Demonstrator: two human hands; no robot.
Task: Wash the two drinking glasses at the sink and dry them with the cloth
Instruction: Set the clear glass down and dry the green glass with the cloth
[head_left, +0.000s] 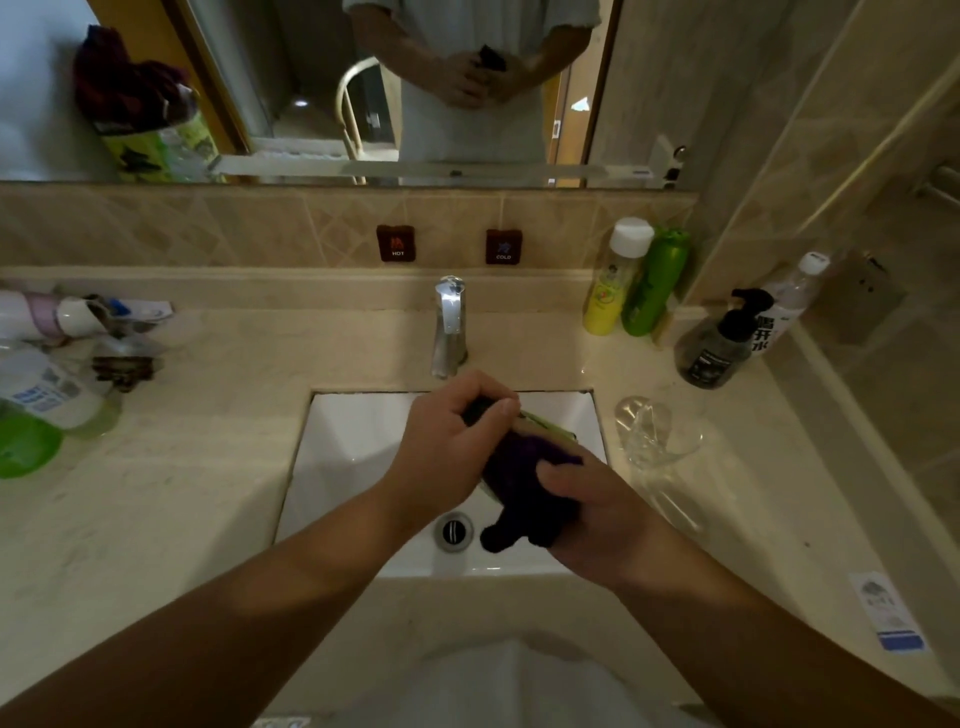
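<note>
Both hands (457, 441) (597, 519) grip dark cloth (524, 483) around glass above sink (332, 457); second glass (654, 436) near right rim.

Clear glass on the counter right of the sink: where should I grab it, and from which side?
Grip the glass around its side wall, likely coming from above-left with the right hand. It seems to stand upright, apart from the bottles, with its open rim up and bare counter in front.
</note>
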